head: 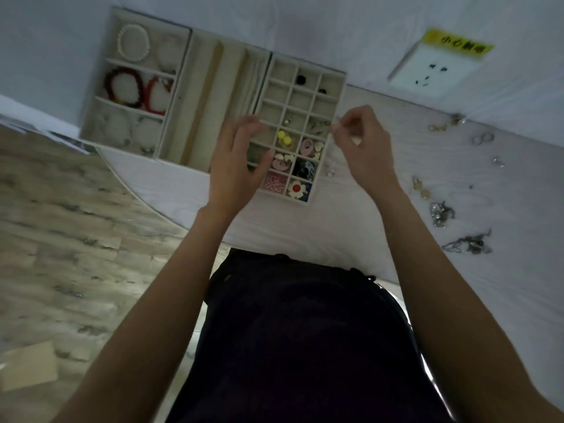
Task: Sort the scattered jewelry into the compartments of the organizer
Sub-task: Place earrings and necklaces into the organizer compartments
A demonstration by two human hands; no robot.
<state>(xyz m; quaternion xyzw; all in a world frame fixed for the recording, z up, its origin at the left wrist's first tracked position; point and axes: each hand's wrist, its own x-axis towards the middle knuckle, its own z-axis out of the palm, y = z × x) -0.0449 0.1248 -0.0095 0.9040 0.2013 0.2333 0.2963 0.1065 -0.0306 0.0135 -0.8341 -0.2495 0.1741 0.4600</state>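
A beige grid organizer [341, 96] stands on the white table, with earrings in its near cells: yellow balls [284, 138], pink and heart pieces [310, 147], a red-centred flower [296, 188]. My left hand [241, 160] hovers over the grid's left column, fingers apart and holding nothing. My right hand [363, 145] is at the grid's right edge, thumb and forefinger pinched near a small pale piece too blurred to name. Scattered jewelry lies to the right: silver chains [468, 242], a silver cluster [441, 213], gold earrings [422, 189], rings [483, 138].
Left of the grid are a long-slot tray [210, 99] and a tray [102, 96] holding white, red and clear bracelets. A wall socket [433, 70] with a yellow label is behind. The table's curved edge and wood floor lie at left.
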